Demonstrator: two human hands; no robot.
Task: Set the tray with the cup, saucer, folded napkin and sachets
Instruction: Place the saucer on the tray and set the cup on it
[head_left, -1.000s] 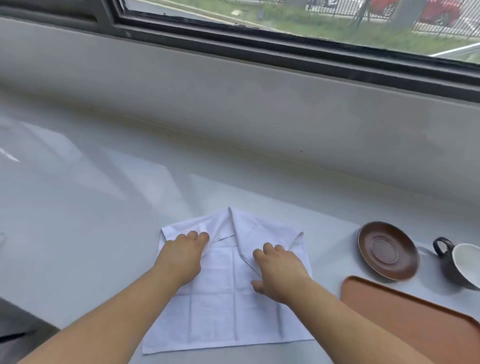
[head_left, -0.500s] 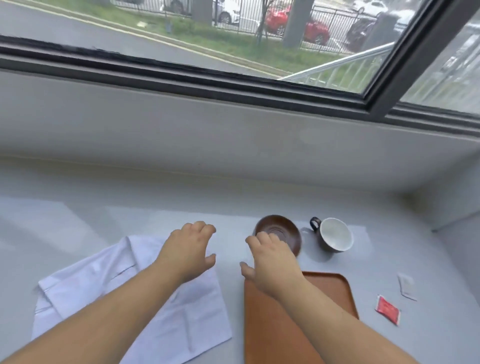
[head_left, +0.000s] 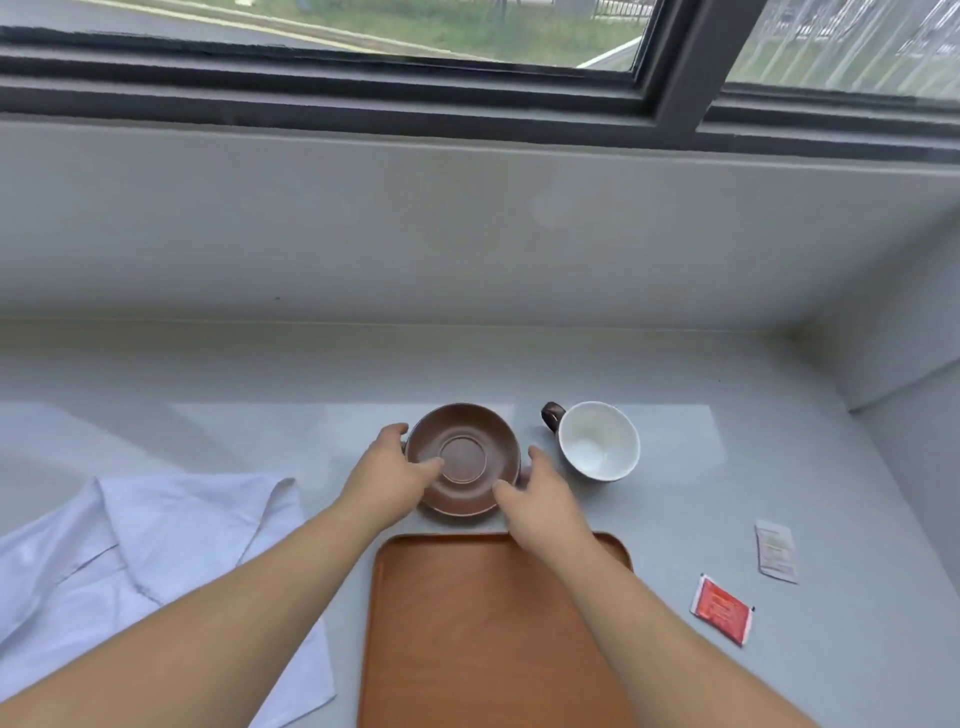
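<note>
A brown saucer rests on the grey counter just beyond the far edge of the orange-brown tray. My left hand grips its left rim, thumb lying on the dish. My right hand holds the near right rim. A cup, dark outside and white inside, stands to the right of the saucer, handle pointing left. The white napkin lies partly folded at the left. A red sachet and a white sachet lie on the counter right of the tray.
The grey counter ends at a wall under a dark-framed window. A side wall closes the right end near the sachets.
Both hands left the napkin, moved right and forward, and closed on the saucer's rim. My view swung right, bringing the tray, cup and sachets into sight.
</note>
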